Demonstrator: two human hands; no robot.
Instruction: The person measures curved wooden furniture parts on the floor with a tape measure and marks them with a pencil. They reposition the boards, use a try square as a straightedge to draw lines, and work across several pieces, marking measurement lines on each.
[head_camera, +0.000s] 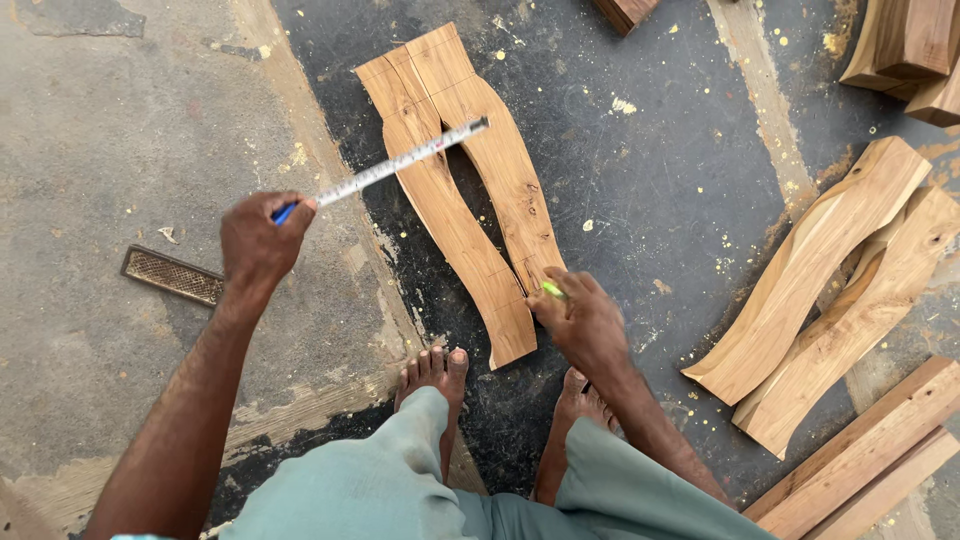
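Two curved wooden leg pieces (455, 180) lie side by side on the dark floor ahead of my bare feet (435, 385). My left hand (258, 240) holds a tape measure case, and its white blade (400, 162) stretches up and right across both pieces. My right hand (580, 320) grips a small yellow-green marker (551, 290) with its tip at the lower end of the right-hand piece.
More curved wooden pieces (830, 290) lie at the right, straight planks (860, 460) at the lower right, and stacked wood (910, 50) at the top right. A metal floor grate (172, 276) sits at the left. Sawdust specks dot the floor.
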